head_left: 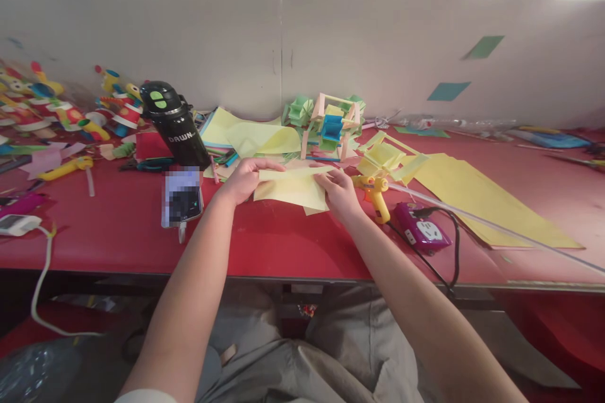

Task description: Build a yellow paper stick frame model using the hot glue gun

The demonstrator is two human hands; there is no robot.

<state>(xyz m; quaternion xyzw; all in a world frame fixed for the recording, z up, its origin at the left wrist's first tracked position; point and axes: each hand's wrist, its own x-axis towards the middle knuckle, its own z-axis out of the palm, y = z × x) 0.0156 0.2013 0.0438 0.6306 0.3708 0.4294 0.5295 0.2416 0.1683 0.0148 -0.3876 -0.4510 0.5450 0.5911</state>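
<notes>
Both my hands hold a pale yellow sheet of paper (290,189) just above the red table, its far edge raised in a strip that looks folded. My left hand (244,179) pinches the sheet's left end, fingers along the far edge. At the other end, my right hand (339,190) grips it between thumb and fingers. Beyond the sheet stands a wheel-like paper model (332,128) with a wooden stick frame and blue and green blades. Right of my right hand lies a yellow glue gun (375,192).
A black bottle (174,129) and a phone (182,196) on a cable stand to the left. To the right are a purple power socket (423,227) with a black cord, a long clear stick, and large yellow sheets (486,208). A pale partition (401,44) closes the back.
</notes>
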